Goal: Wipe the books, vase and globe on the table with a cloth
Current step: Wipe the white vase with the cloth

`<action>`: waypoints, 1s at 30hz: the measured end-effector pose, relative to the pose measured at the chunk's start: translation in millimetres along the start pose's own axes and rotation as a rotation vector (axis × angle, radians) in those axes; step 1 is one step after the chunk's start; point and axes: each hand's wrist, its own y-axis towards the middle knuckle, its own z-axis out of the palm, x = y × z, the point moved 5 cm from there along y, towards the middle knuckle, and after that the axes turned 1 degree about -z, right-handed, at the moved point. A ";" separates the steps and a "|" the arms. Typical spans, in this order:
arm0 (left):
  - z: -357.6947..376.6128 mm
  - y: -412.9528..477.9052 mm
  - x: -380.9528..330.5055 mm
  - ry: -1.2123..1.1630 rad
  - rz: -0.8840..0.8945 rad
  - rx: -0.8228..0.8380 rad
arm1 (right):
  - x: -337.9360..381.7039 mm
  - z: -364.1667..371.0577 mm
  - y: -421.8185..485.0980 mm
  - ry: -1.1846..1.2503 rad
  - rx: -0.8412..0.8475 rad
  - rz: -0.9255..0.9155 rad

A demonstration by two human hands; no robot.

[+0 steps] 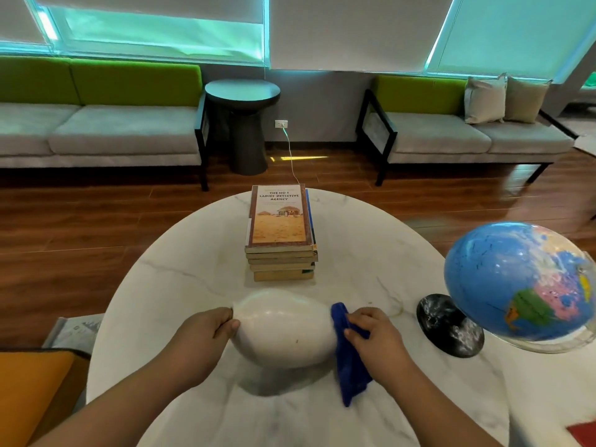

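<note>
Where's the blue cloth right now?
In the head view, the blue cloth hangs from the right hand, low and right of centre, against the right end of the white vase, left of the globe.

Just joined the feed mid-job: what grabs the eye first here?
Front and centre, the white vase is turned on its side, its neck gripped by the left hand while the right hand presses a blue cloth against its other end. The globe looms at the right of the table; a stack of books sits behind the vase.
</note>
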 end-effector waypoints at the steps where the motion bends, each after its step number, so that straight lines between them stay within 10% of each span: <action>1: 0.2 -0.4 0.6 0.004 -0.001 0.000 | -1.4 -0.3 -0.9 -0.001 0.010 -0.009; 20: -0.1 -5.0 -31.1 0.029 0.102 -0.059 | 75.1 23.5 -24.4 -0.030 0.027 -0.450; 30: -0.6 -8.3 -35.3 0.028 0.103 -0.070 | 55.8 5.8 -18.8 -0.012 0.047 -0.303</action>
